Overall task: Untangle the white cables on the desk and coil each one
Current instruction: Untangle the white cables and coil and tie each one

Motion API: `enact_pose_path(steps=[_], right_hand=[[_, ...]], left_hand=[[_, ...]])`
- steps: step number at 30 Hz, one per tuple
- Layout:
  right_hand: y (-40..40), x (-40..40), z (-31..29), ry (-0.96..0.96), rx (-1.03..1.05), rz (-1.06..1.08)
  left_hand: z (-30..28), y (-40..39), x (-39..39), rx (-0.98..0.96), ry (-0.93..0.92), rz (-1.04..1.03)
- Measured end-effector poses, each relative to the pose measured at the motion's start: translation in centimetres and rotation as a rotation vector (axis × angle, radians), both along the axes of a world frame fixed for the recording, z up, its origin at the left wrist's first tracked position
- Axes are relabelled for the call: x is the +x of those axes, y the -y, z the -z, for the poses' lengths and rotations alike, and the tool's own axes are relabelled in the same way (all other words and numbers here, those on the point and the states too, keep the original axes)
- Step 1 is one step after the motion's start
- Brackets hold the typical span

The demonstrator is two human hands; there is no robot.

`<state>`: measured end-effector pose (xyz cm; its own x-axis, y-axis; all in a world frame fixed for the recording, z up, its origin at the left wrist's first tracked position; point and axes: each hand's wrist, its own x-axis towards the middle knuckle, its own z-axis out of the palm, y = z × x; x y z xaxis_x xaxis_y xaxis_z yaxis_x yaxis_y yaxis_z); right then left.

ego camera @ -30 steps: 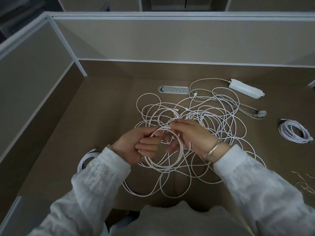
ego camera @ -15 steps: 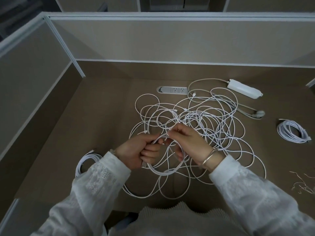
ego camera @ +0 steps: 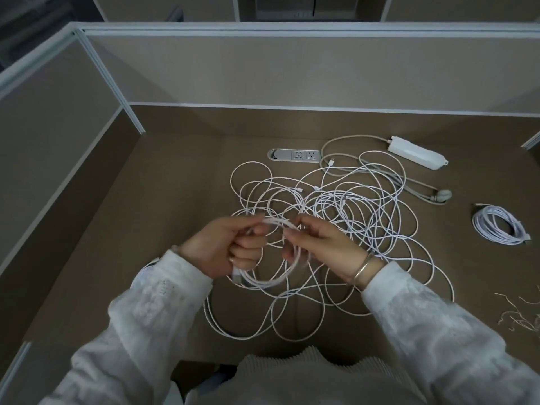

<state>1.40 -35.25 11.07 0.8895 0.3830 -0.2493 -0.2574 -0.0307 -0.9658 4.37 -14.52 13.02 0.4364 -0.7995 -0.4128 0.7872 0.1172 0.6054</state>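
A tangle of thin white cables [ego camera: 350, 206] sprawls over the middle of the brown desk [ego camera: 163, 217]. Above its near side I hold a small coil of white cable [ego camera: 271, 280]. My left hand [ego camera: 225, 249] grips the coil's left side, fingers curled round the loops. My right hand [ego camera: 318, 244] pinches the cable at the top of the coil, and its fingers pass through the loop. A finished coil [ego camera: 501, 226] lies at the right. Another coil [ego camera: 144, 271] peeks out under my left sleeve.
A white power strip [ego camera: 418, 152] with a grey cord lies at the back right. A grey desk socket [ego camera: 293, 155] is set into the surface behind the tangle. Thin twist ties [ego camera: 518, 315] lie at the right edge. Partition walls close the left and back.
Both hands have lifted the coil slightly and moved closer together at its top. The right hand has brought another turn of cable round onto the loop.
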Motion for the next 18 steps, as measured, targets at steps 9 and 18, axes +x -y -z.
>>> enact_pose_path(steps=[9, 18], right_hand=[[3.3, 0.8, 9.0, 0.353, -0.708, 0.063], [3.5, 1.7, 5.8, 0.613, -0.856, 0.158]], left_hand=[[-3.0, -10.0, 3.8, -0.388, -0.015, -0.286], [-2.8, -11.0, 3.9, -0.251, 0.187, -0.595]])
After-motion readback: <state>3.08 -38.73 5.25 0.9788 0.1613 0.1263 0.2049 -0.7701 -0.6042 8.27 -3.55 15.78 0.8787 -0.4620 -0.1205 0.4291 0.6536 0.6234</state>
